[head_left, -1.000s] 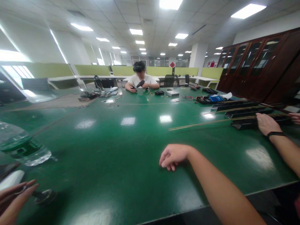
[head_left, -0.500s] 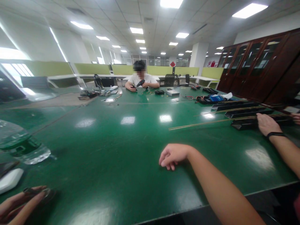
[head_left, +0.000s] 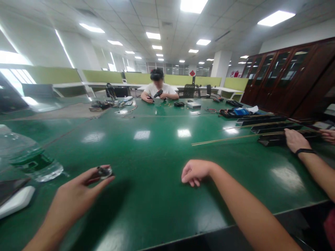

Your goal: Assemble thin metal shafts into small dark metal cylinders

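Note:
My left hand is raised over the green table, thumb and fingers closed on a small dark object with a shiny round rim. Its exact kind is too blurred to tell. My right hand hangs loosely bent at the wrist, low over the table or resting on it, its fingers drooping slightly apart with nothing in them. To the left of my left hand stand a tilted-looking clear water bottle with a green label and a white rounded object beside a dark flat item.
Across the table, a person holds a power drill. On the right, another person's hand rests by black channels with thin brass-coloured rods. Farther back lie tools with a blue packet and a grey box.
My left hand has come in from the lower left corner toward the middle, carrying the small dark object. My right hand has hardly moved.

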The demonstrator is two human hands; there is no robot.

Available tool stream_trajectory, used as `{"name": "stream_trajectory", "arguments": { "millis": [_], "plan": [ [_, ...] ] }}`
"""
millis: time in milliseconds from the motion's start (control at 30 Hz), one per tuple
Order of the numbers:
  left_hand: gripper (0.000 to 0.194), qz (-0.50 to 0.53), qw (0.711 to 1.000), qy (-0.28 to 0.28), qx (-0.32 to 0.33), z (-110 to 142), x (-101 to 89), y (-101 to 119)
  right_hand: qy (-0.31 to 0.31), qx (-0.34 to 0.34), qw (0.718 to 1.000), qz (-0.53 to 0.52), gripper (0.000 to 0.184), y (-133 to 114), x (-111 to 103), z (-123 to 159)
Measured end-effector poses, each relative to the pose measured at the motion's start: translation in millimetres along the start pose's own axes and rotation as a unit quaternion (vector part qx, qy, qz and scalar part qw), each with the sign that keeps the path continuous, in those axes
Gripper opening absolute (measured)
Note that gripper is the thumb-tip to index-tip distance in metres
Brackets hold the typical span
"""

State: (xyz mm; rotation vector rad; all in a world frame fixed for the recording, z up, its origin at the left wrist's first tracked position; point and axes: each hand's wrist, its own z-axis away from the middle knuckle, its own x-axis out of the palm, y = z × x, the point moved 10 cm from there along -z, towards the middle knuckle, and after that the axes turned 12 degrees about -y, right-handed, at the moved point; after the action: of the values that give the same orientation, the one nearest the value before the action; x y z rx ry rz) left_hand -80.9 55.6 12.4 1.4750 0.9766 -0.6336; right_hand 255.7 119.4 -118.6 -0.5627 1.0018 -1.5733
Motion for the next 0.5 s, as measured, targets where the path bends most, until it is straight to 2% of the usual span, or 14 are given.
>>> {"name": "stream_trajectory", "arguments": {
  "millis": [67, 167, 233, 367, 500],
  "plan": [
    [0.05, 0.073, 0.995, -0.054, 0.045, -21.1, 27.8, 31.8, -0.001, 0.015, 1.0, 0.001, 0.036, 1.3, -0.8, -1.9],
    [0.043, 0.153, 0.97, -0.135, 0.131, -45.0, 76.4, 81.9, 0.012, 0.046, 0.999, 0.006, 0.037, 4.9, -3.9, -5.3],
    [0.036, 0.187, 0.951, -0.169, 0.177, -52.3, 106.1, 104.0, 0.03, 0.072, 0.997, 0.01, 0.04, 7.8, -7.1, -7.1],
    [0.027, 0.21, 0.93, -0.194, 0.232, -47.2, 147.7, 120.4, 0.053, 0.138, 0.989, 0.014, 0.049, 14.9, -11.5, -10.3],
    [0.026, 0.205, 0.913, -0.209, 0.283, -31.8, 162.3, 127.0, 0.09, 0.196, 0.976, -0.007, 0.05, 23.7, -19.3, -10.2]
  ]
}}
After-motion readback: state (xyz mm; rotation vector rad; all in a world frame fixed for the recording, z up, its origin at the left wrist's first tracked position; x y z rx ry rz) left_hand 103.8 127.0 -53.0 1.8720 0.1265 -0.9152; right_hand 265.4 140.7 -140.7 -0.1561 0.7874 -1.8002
